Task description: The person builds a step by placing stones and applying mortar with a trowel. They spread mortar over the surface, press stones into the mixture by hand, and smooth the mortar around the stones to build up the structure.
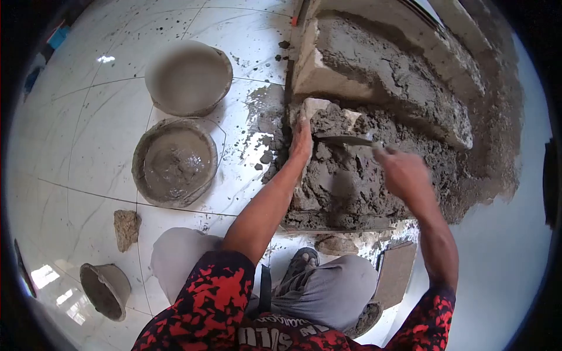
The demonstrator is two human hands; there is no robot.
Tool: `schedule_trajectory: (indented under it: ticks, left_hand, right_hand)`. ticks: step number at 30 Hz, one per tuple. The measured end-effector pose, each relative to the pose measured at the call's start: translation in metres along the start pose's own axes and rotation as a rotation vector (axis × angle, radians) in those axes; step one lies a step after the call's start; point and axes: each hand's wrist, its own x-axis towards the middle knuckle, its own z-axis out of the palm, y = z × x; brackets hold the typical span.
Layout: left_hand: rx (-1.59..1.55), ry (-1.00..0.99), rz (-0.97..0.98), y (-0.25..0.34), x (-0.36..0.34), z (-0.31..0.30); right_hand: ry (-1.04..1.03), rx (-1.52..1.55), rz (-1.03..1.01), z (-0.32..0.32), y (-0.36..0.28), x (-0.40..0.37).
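My right hand [405, 174] is closed round the handle of a trowel [346, 140], whose blade lies across wet grey mortar [363, 190] heaped on the low step. My left hand [301, 139] rests against the left end of that step, fingers stretched out along its edge beside a pale block end [317, 105]. It grips nothing. Lumpy mortar partly covers the block. Above it rises a higher step [333, 82] with mortar spread over its top.
Left of the steps stand a bucket [227, 73] and a second bucket [140, 153] with wet mix inside. A smaller tipped bucket [122, 281] and a rough chunk [126, 230] lie on the white tiles [88, 158]. At right is a pale wall [497, 263]; a brown board [395, 272] lies below.
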Motion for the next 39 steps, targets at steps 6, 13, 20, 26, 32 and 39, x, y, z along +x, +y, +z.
schedule_trajectory:
  ticks: [6, 13, 20, 26, 32, 39]
  left_hand:
    - [-0.045, -0.03, -0.191, 0.002, -0.02, 0.008]
    - [0.031, -0.001, -0.205, 0.013, -0.03, -0.006]
    - [-0.095, -0.073, -0.019, 0.006, -0.025, 0.005]
    - [0.306, 0.017, 0.276, 0.013, -0.034, 0.008]
    - [-0.05, -0.091, -0.02, -0.015, -0.012, -0.003]
    - [-0.171, -0.149, 0.026, -0.012, -0.018, -0.004]
  right_hand:
    - [0.268, -0.045, 0.185, 0.044, 0.022, -0.008]
    - [-0.041, 0.108, 0.027, 0.078, -0.003, -0.039]
    - [-0.044, 0.319, 0.137, 0.067, 0.005, -0.039]
    - [0.004, 0.415, 0.174, 0.102, -0.004, -0.036]
    - [-0.092, 0.426, 0.147, 0.039, 0.012, -0.047]
    - [-0.109, 0.403, 0.094, 0.083, 0.002, -0.066]
